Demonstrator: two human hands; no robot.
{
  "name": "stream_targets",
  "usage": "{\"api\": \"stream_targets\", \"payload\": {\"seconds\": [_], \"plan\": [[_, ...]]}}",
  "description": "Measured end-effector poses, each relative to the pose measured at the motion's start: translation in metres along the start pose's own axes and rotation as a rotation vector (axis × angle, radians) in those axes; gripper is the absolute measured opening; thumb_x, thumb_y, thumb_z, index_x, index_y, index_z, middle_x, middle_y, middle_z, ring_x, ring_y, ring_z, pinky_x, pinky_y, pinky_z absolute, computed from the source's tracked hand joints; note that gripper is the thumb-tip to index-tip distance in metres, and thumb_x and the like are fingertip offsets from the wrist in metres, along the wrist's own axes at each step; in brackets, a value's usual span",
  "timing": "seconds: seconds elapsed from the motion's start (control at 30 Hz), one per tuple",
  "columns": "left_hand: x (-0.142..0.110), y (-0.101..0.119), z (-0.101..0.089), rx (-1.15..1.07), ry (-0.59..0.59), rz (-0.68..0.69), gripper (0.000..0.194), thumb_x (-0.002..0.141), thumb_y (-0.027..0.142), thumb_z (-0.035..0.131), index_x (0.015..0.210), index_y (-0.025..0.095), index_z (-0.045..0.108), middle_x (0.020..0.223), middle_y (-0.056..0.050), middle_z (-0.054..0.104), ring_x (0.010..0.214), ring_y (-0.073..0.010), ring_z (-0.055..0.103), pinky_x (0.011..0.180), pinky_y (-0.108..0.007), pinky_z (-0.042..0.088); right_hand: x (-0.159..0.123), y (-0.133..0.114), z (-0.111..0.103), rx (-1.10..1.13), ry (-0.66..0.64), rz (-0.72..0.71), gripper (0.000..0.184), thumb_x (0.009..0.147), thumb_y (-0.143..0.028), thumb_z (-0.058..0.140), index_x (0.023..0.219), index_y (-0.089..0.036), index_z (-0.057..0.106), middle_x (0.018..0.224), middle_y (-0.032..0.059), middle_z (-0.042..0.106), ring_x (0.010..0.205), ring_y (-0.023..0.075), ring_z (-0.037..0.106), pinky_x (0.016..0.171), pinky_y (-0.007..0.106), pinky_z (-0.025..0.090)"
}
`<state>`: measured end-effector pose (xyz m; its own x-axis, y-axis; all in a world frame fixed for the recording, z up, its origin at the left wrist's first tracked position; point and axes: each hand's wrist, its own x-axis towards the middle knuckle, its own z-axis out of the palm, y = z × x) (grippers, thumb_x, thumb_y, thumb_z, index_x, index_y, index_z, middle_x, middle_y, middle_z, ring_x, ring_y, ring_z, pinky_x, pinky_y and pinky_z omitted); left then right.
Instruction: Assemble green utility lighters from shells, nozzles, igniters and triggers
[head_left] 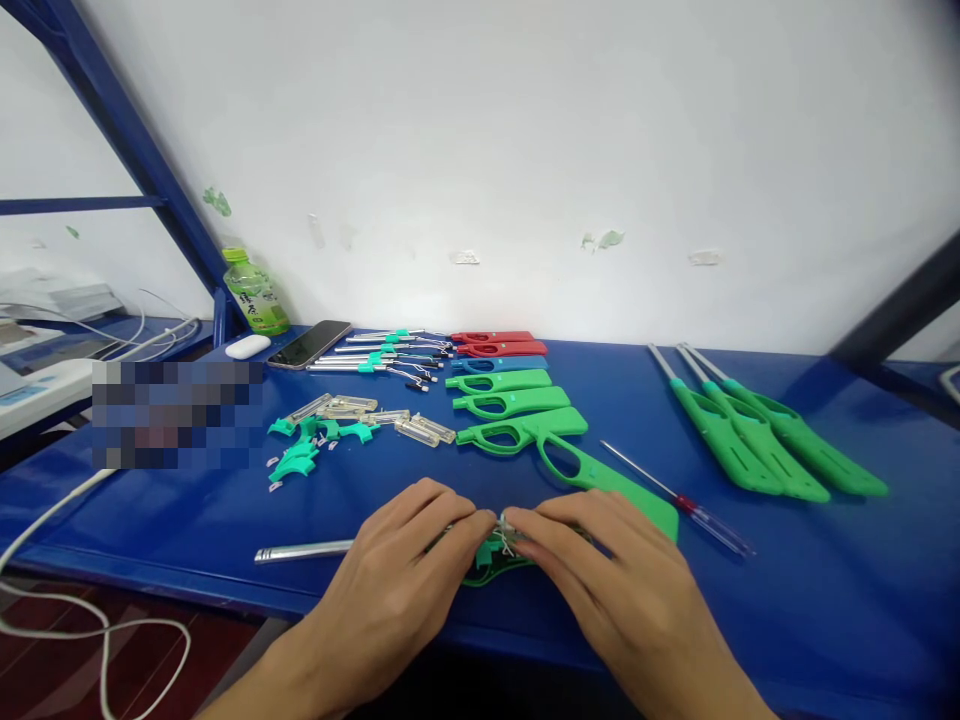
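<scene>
A partly assembled green lighter [487,578] with its casing open lies near the table's front edge. Its silver tube [304,551] sticks out to the left. My left hand [416,560] bends over the tube side, thumb and fingers closed at the middle of the lighter. From the other side my right hand [607,565] closes its fingertips on the same spot. Between the fingertips show thin white wires [507,543] and a small pale part; the fingers hide most of it. Just behind my right hand lies a green casing half [622,485].
Further back lie red casing halves [502,349], a blue one [502,365], tubes with wires [367,367], clear tanks [420,430] and teal triggers [294,462]. To the right are a screwdriver [705,520] and green lighters [765,440]. A phone [310,344] and bottle [255,293] stand back left.
</scene>
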<state>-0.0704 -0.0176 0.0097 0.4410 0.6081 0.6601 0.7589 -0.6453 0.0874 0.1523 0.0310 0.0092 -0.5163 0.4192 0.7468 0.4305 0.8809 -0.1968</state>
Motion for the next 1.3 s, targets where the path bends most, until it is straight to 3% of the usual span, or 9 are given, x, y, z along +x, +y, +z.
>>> {"api": "stream_targets", "payload": {"seconds": [0.33,0.97,1.3], "plan": [[0.012,0.003,-0.003,-0.027,0.016,-0.090,0.015,0.107,0.011,0.054,0.112,0.016,0.067,0.096,-0.003,0.071,0.085,-0.0172,0.058,0.078,-0.031,0.054,0.001,0.000,0.000,0.069,0.043,0.102,0.010,0.104,-0.016,0.064,0.110,-0.022,0.071,0.098,0.0011,0.079,0.084,0.0165,0.072,0.082,0.033,0.055],[0.003,0.000,-0.002,-0.029,-0.017,-0.031,0.019,0.104,0.003,0.054,0.114,0.015,0.065,0.099,-0.005,0.070,0.090,-0.0182,0.057,0.082,-0.032,0.053,0.000,0.000,-0.002,0.095,0.017,0.040,0.015,0.105,-0.011,0.061,0.107,-0.022,0.072,0.093,0.0005,0.076,0.080,0.0129,0.070,0.075,0.029,0.054],[0.010,0.005,-0.001,-0.016,-0.019,-0.068,0.016,0.104,0.009,0.060,0.118,0.013,0.066,0.103,-0.006,0.069,0.092,-0.0196,0.055,0.083,-0.036,0.053,-0.002,0.002,0.004,0.034,-0.003,0.134,0.012,0.108,-0.024,0.059,0.115,-0.023,0.069,0.103,0.0027,0.078,0.088,0.0193,0.073,0.086,0.037,0.053]]}}
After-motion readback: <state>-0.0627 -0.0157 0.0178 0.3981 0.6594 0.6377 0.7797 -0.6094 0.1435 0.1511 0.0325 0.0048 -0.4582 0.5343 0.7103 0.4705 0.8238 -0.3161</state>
